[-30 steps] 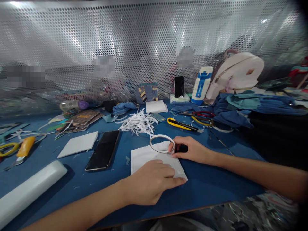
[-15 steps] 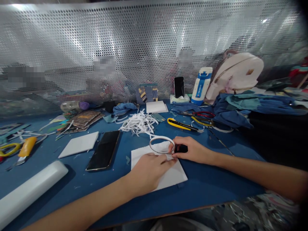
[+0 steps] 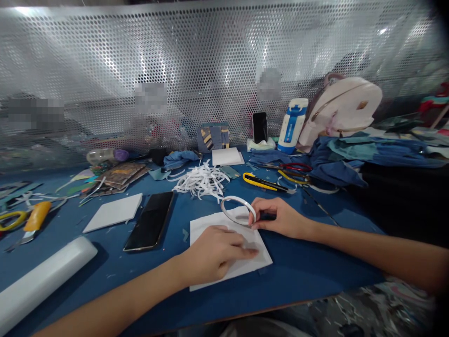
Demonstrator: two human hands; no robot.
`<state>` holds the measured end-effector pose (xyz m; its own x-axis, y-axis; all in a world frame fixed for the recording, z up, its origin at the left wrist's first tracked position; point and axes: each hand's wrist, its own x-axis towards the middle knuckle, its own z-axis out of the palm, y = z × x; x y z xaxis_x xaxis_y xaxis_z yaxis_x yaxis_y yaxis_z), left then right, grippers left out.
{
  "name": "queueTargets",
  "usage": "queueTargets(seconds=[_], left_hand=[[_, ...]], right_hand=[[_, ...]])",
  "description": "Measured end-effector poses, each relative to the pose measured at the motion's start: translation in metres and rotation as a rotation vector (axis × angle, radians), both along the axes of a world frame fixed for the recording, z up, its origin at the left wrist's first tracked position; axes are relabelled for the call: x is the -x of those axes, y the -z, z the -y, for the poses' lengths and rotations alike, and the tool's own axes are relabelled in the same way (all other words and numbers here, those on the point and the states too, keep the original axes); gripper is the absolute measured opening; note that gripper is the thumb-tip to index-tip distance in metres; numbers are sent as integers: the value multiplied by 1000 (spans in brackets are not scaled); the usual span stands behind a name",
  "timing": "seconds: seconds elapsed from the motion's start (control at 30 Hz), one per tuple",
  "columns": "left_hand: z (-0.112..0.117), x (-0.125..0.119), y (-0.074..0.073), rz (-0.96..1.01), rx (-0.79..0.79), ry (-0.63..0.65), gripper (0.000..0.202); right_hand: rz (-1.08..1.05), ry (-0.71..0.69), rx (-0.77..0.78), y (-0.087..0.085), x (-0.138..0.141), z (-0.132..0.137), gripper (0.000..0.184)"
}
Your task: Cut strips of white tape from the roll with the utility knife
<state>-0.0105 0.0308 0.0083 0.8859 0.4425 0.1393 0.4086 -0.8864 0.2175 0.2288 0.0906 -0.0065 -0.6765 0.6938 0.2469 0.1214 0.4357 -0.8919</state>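
Observation:
A white sheet (image 3: 206,225) lies flat on the blue table (image 3: 301,271) in front of me. My left hand (image 3: 213,255) rests on it with fingers stretched flat, fingertips pressing near its right edge. My right hand (image 3: 278,217) is closed in a pinch on a thin white tape ring (image 3: 237,209), which stands tilted over the sheet's far right corner. A strip seems to run from the ring onto the sheet, but I cannot tell for sure.
A black phone (image 3: 150,226) and a white pad (image 3: 114,212) lie to the left, a white roll (image 3: 38,281) at the near left. Paper strips (image 3: 201,180), a yellow utility knife (image 3: 261,182), scissors (image 3: 296,171), blue cloth (image 3: 351,159) and a perforated metal screen (image 3: 210,70) are behind.
My left hand has slid back and forth along the sheet's right part, and now presses further in. The right hand has tilted the tape ring up slightly and shifted a little left.

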Motion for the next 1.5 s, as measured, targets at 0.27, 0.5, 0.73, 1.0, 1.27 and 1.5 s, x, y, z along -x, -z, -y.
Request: queueTargets(seconds=[0.27,0.5,0.73,1.0,1.27,1.5], left_hand=[[0,-1,1,71,37,14,42],[-1,1,4,91,49,27,45],[1,1,4,63,-7,62,41],[5,0,5,34,-59,86,44],[14,-6,-1,-186,-177,114,43],[13,-6,-4,-174,-214,156,47]], right_hand=[[-60,-80,-55,-13,-4,5,20],[-125,-177,93,-17,-6,8,22],[-191,-234,177,-17,-5,9,14],[-258,-249,280,-20,-3,12,16],[-372,-202,495,-3,1,7,15],[-551,-19,701,5,5,2,20]])
